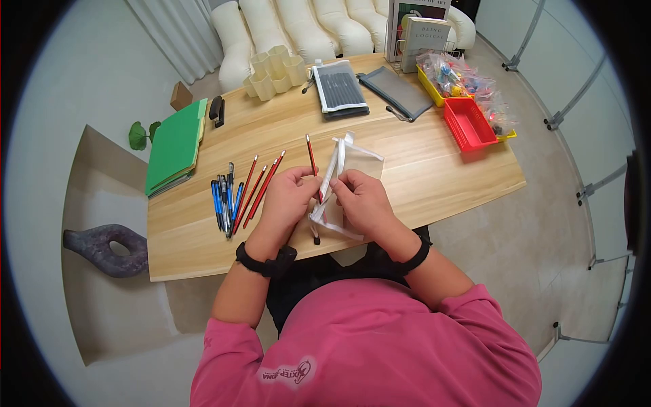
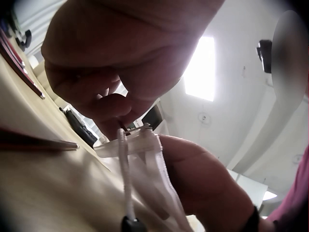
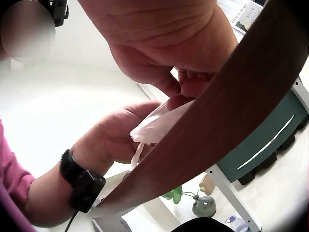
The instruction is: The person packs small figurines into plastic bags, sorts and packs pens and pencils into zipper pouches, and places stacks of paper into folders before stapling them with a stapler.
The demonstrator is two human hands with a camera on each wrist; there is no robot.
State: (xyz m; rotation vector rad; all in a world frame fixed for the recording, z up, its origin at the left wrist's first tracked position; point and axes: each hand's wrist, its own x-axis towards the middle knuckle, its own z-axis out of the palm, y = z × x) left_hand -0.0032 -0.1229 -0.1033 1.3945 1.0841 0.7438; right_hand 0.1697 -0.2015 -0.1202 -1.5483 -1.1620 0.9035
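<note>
My left hand (image 1: 290, 195) pinches a red-and-black striped pencil (image 1: 310, 150), which stands slanted at the pouch's mouth. A translucent pouch with a white zip edge (image 1: 340, 157) lies at the table's front, and my right hand (image 1: 366, 201) pinches that edge between thumb and fingers. In the left wrist view the pouch's zip (image 2: 161, 169) hangs spread between both hands. Its pale plastic (image 3: 164, 123) also shows under the right fingers in the right wrist view. The pencil's lower end is partly hidden by the left hand and the pouch.
Several red pencils (image 1: 263, 186) and blue and black pens (image 1: 225, 203) lie left of my hands. Farther back are a filled zip pouch (image 1: 341, 88), a grey pouch (image 1: 397, 91), a cream holder (image 1: 278, 73) and a red basket (image 1: 468, 125). Green folders (image 1: 176, 146) lie at left.
</note>
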